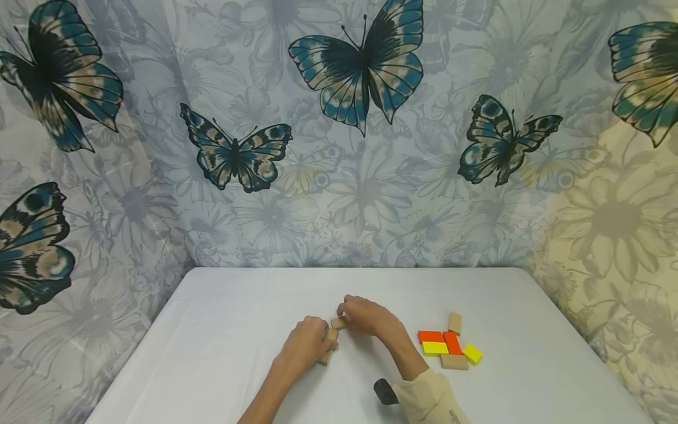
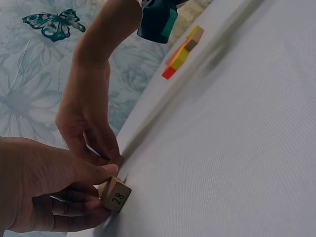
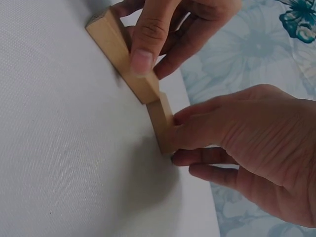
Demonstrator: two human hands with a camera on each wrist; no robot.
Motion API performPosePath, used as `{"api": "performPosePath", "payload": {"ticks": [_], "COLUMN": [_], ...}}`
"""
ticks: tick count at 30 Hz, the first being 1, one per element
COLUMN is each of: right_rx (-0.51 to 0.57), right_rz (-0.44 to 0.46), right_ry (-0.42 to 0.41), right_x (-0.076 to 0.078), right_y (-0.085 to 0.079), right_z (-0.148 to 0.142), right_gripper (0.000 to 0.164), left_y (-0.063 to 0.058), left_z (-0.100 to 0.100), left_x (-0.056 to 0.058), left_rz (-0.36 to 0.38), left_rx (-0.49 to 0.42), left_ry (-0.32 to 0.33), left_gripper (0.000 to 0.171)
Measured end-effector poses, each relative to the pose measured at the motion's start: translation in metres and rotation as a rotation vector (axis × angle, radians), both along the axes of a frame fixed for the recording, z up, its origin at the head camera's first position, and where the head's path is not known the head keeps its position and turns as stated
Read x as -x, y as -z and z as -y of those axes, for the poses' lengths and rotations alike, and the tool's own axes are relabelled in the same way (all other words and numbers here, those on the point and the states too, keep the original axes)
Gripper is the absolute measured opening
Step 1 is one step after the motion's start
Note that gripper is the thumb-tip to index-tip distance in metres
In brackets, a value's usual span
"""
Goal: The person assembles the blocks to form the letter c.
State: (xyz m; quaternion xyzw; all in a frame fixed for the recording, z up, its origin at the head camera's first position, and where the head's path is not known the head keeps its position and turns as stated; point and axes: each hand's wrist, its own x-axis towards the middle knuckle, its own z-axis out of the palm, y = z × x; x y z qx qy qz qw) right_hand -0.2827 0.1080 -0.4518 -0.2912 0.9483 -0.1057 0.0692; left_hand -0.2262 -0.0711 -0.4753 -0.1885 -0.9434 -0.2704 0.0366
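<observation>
My left hand [image 1: 306,343] grips a plain wooden block [image 3: 117,52] from the side, thumb on one face and fingers on the other. Its near end carries the number 28 in the left wrist view, where the wooden block [image 2: 117,196] juts past the fingertips. With thumb and fingers, my right hand [image 1: 365,315] pinches a second wooden block [image 3: 160,116]. That block's end meets the far end of the first one at a slight angle, low on the white table. The fingers hide parts of both blocks.
On the white table [image 1: 238,306], to the right, lie red blocks [image 1: 431,336], yellow blocks [image 1: 435,348] and wooden blocks [image 1: 454,362], grouped close together. A dark device [image 1: 385,391] sits by the right sleeve. Butterfly-patterned cloth [image 1: 365,224] hangs behind the table.
</observation>
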Motion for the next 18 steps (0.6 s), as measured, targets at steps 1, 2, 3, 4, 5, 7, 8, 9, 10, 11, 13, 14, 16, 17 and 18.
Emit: {"api": "performPosePath", "payload": {"ticks": [1,2,3,4,5,7,8,9,10,11,13,14,16,17,18], "right_rx": [-0.003,-0.006,-0.004,-0.002,-0.001,-0.001,-0.001,0.000,0.000,0.002,0.006,0.010,0.018,0.023,0.027], "right_rz": [-0.002,-0.003,0.000,0.002,0.005,0.003,0.002,0.004,0.002,0.005,0.008,0.009,0.008,0.007,0.003], "right_ry": [0.003,0.006,0.011,0.013,0.018,0.021,0.020,0.020,0.017,0.017,0.014,0.012,0.008,0.004,-0.001], "right_x": [0.0000,0.0002,0.0001,0.0001,-0.0002,-0.0002,-0.0001,0.0000,0.0000,0.0001,0.0006,0.0008,0.0009,0.0012,0.0013], "right_y": [0.0006,0.0012,0.0015,0.0022,0.0028,0.0035,0.0039,0.0043,0.0045,0.0046,0.0047,0.0049,0.0048,0.0053,0.0056], "right_z": [0.0002,0.0004,0.0007,0.0010,0.0011,0.0015,0.0016,0.0017,0.0017,0.0017,0.0016,0.0015,0.0011,0.0009,0.0006], "right_gripper": [0.020,0.019,0.018,0.017,0.018,0.017,0.017,0.017,0.017,0.017,0.017,0.017,0.017,0.017,0.017], "left_y": [0.0005,0.0010,0.0016,0.0018,0.0020,0.0021,0.0021,0.0020,0.0019,0.0018,0.0018,0.0018,0.0020,0.0020,0.0019], "left_z": [0.0001,0.0001,0.0001,0.0000,0.0000,0.0001,0.0003,0.0004,0.0005,0.0006,0.0005,0.0004,0.0001,0.0000,-0.0001], "left_x": [0.0001,0.0003,0.0005,0.0005,0.0006,0.0008,0.0009,0.0010,0.0011,0.0013,0.0017,0.0018,0.0023,0.0025,0.0026], "left_rz": [0.008,0.013,0.016,0.020,0.023,0.026,0.028,0.030,0.034,0.036,0.038,0.039,0.038,0.037,0.036], "left_rx": [-0.007,-0.011,-0.014,-0.015,-0.016,-0.017,-0.016,-0.016,-0.017,-0.016,-0.018,-0.019,-0.020,-0.020,-0.019], "left_ry": [0.002,0.002,0.001,0.001,0.002,0.004,0.005,0.006,0.007,0.008,0.009,0.008,0.008,0.007,0.004], "left_gripper": [0.025,0.025,0.025,0.025,0.025,0.025,0.025,0.025,0.025,0.024,0.024,0.024,0.024,0.024,0.024]}}
